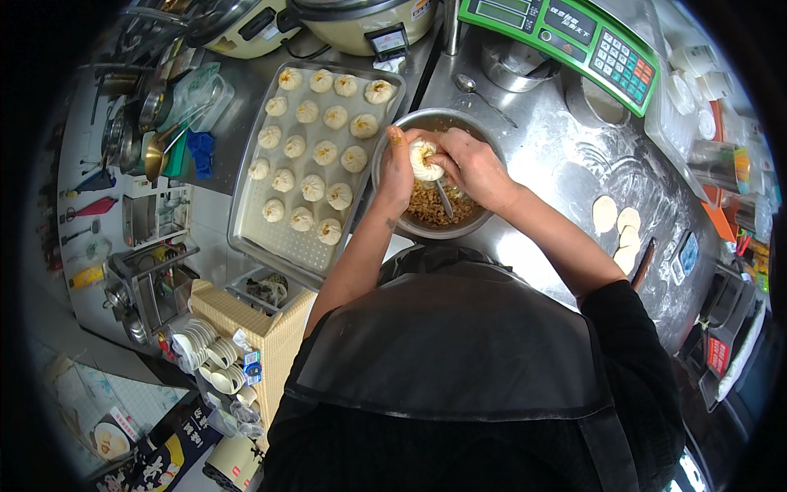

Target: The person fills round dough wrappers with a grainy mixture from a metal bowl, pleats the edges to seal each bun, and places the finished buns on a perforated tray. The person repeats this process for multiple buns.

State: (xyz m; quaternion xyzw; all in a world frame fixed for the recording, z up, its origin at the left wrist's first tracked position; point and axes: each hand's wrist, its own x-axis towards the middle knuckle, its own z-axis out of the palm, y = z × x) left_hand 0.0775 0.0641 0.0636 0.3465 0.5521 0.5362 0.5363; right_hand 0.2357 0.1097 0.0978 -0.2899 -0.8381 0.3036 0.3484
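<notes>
Over a steel bowl of brown minced filling, I hold a white dough bun in both hands. My left hand cups it from the left, thumb raised and smeared with filling. With closed fingers, my right hand pinches the bun's edge, and some filling shows at its top. A metal spoon stands in the filling below the hands. To the left, a perforated tray carries rows of pleated buns, several with orange-brown stains on top.
At right, flat dough rounds lie on the floured steel counter beside a rolling pin. A green scale, a steel pot and a loose spoon are farther back. Cookers stand behind the tray.
</notes>
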